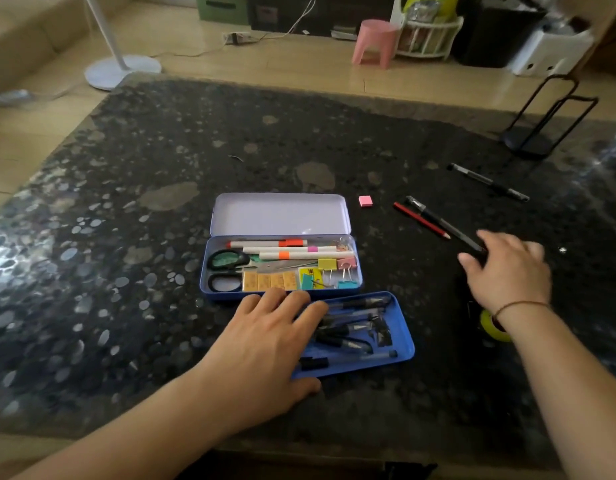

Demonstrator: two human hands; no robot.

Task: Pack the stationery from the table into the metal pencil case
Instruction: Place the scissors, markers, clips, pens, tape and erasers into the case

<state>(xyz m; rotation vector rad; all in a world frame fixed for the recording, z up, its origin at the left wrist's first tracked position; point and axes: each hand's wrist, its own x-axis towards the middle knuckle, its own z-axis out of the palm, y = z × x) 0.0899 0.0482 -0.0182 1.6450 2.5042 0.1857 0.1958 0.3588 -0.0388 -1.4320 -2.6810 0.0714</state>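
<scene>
Your right hand (507,268) is closing its fingers over the slim black pen (445,225) at right of centre, while your left hand (265,337) is lying flat on the blue tray (402,332). The round barrel may be rolling away on the glossy table (161,150); the rectangular metal pencil case (280,214) is sitting open mid-frame.

Beyond the dark speckled table (161,237), a pink stool (376,43) stands on pale wooden floor (282,60).
</scene>
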